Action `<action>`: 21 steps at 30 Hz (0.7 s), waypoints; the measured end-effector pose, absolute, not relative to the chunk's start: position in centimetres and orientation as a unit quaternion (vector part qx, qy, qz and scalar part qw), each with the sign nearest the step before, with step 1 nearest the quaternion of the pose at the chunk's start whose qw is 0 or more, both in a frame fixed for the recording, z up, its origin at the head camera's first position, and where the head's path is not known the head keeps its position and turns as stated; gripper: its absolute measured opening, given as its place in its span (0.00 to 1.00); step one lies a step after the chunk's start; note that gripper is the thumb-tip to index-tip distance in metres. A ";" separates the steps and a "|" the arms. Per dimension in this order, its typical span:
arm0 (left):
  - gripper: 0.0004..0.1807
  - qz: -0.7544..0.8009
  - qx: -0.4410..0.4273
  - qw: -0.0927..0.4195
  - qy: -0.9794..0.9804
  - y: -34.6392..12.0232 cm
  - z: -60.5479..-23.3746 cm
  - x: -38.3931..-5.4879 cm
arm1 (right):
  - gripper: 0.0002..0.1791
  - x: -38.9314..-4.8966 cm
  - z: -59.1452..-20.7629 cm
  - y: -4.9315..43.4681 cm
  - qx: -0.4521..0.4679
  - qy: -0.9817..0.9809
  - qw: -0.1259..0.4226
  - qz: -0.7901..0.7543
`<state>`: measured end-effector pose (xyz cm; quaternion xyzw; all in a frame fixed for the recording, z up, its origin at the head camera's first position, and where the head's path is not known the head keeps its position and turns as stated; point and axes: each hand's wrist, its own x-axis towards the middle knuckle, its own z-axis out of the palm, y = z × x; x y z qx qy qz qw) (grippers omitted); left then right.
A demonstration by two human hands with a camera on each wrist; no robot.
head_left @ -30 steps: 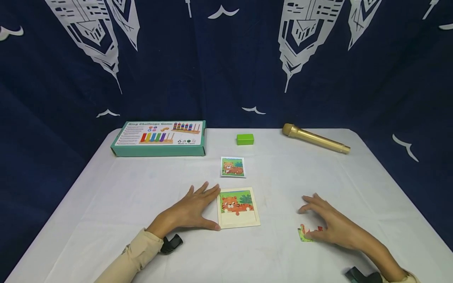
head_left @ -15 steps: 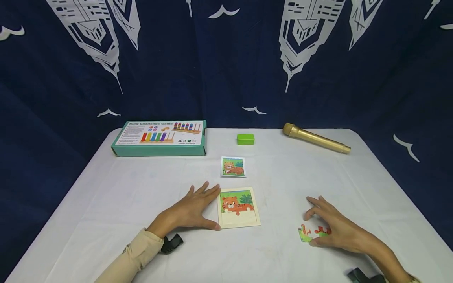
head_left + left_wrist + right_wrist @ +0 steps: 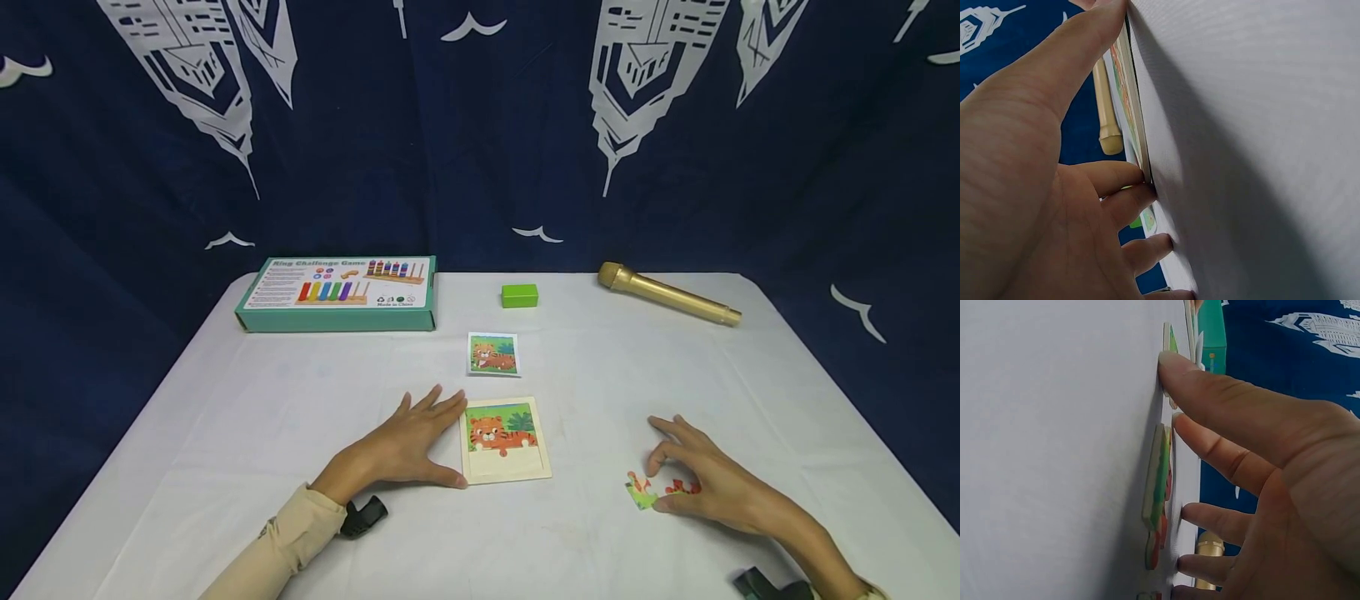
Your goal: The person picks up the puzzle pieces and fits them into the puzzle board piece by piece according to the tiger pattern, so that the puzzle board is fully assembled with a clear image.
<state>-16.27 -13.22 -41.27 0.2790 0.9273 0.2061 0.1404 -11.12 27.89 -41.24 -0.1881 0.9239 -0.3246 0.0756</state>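
A wooden puzzle tray, its upper part filled with a tiger picture, lies at mid-table. My left hand touches its left edge with spread thumb and forefinger. On the right, my right hand hovers low with thumb and forefinger apart. Its thumb touches or nearly touches a green puzzle piece; in the right wrist view the thumb covers part of that piece. A second, red-and-green piece is partly hidden behind the thumb and shows nearer in the right wrist view. Another piece edge peeks in at the bottom there.
A small tiger picture card lies beyond the tray. Farther back are a green game box, a green block and a gold microphone. A dark blue patterned cloth hangs behind the table.
My right hand first drew back to the right, uncovering the second piece. Since then the green piece has shifted slightly left and turned by the thumb. The left hand and tray have stayed put.
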 end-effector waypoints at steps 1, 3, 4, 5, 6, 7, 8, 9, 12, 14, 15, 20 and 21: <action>0.60 0.207 0.278 0.140 0.927 -13.2 -41.3 -16.3 | 0.19 -11.1 -41.3 27.9 -0.189 0.924 0.074 -0.323; 0.60 0.208 0.277 0.140 0.928 -13.2 -41.3 -16.3 | 0.20 -11.1 -41.3 27.9 -0.195 0.923 0.070 -0.324; 0.60 0.208 0.277 0.140 0.928 -13.2 -41.3 -16.3 | 0.21 -11.1 -41.4 27.9 -0.198 0.922 0.069 -0.325; 0.60 0.208 0.277 0.140 0.928 -13.2 -41.3 -16.3 | 0.21 -11.1 -41.4 27.9 -0.202 0.921 0.067 -0.326; 0.60 0.208 0.278 0.140 0.927 -13.2 -41.3 -16.3 | 0.21 -11.1 -41.4 27.9 -0.205 0.920 0.066 -0.327; 0.60 0.207 0.278 0.140 0.927 -13.2 -41.3 -16.3 | 0.21 -11.1 -41.5 27.9 -0.206 0.919 0.067 -0.328; 0.60 0.207 0.278 0.140 0.927 -13.2 -41.3 -16.3 | 0.21 -11.1 -41.5 27.9 -0.208 0.919 0.067 -0.329; 0.60 0.207 0.279 0.140 0.927 -13.2 -41.3 -16.3 | 0.21 -11.1 -41.5 27.8 -0.209 0.918 0.068 -0.330; 0.60 0.208 0.280 0.141 0.927 -13.3 -41.3 -16.3 | 0.19 -11.1 -41.5 27.7 -0.208 0.918 0.070 -0.330; 0.60 0.209 0.280 0.141 0.926 -13.3 -41.3 -16.3 | 0.18 -11.1 -41.6 27.6 -0.207 0.918 0.070 -0.330; 0.60 0.209 0.280 0.141 0.926 -13.3 -41.3 -16.3 | 0.18 -11.1 -41.6 27.5 -0.205 0.918 0.070 -0.331; 0.60 0.208 0.281 0.141 0.926 -13.3 -41.2 -16.2 | 0.17 -11.1 -41.5 27.4 -0.200 0.918 0.071 -0.336; 0.60 0.209 0.282 0.141 0.926 -13.3 -41.2 -16.2 | 0.17 -11.1 -41.5 27.4 -0.201 0.918 0.070 -0.336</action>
